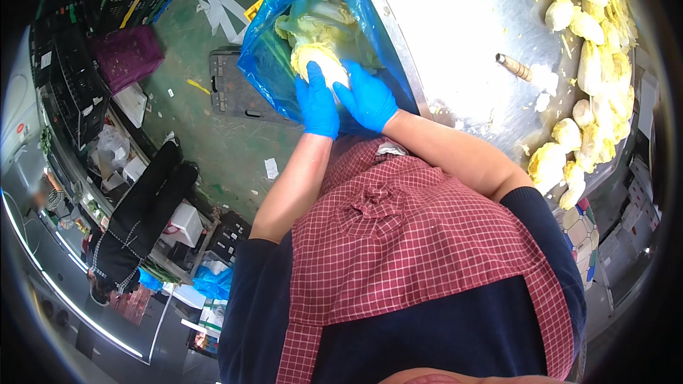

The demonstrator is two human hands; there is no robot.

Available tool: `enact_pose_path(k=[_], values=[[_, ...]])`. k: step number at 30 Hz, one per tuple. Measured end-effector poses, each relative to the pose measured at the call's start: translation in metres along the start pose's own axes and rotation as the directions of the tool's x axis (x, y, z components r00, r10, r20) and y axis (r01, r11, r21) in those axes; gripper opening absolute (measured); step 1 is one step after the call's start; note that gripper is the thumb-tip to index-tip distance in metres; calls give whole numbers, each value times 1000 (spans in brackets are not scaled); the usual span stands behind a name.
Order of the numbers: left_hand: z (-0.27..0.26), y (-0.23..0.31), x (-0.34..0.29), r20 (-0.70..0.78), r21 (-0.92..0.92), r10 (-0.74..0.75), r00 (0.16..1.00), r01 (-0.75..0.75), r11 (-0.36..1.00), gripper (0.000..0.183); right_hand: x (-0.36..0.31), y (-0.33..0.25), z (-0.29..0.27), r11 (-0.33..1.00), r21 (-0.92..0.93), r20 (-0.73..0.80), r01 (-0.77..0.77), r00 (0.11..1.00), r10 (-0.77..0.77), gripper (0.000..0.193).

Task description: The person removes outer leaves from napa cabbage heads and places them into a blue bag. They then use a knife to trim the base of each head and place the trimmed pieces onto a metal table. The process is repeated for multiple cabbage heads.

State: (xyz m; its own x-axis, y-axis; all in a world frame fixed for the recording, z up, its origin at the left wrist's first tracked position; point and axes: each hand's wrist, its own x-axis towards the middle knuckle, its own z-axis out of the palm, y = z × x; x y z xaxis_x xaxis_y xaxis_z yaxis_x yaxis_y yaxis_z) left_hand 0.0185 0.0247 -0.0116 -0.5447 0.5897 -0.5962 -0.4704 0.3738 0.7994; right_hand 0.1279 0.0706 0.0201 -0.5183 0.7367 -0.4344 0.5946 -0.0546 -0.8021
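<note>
Produce workroom: crates (77, 92), leafy vegetables (590, 68)

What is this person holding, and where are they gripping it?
A pale cabbage, held between the blue-gloved left hand and right hand, by its sides toward the end nearer the person. Any grip underneath is hidden.

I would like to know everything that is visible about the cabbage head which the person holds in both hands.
The cabbage head looks pale and smooth, white toward its lower right and yellow, with a ruffled edge, toward its upper left. It is tilted, gripped between the blue-gloved left hand and right hand, whose fingers partly hide it. In this view it overlaps the open blue plastic bag; whether it touches the pale leaves inside is unclear.
</note>
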Motion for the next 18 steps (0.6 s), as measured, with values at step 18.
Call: enact_pose_path(k=[18], values=[[-20,4,3,208,-310,-226,952,283,907,59,7,19,7,982,-89,-191,166,965,-180,62]])
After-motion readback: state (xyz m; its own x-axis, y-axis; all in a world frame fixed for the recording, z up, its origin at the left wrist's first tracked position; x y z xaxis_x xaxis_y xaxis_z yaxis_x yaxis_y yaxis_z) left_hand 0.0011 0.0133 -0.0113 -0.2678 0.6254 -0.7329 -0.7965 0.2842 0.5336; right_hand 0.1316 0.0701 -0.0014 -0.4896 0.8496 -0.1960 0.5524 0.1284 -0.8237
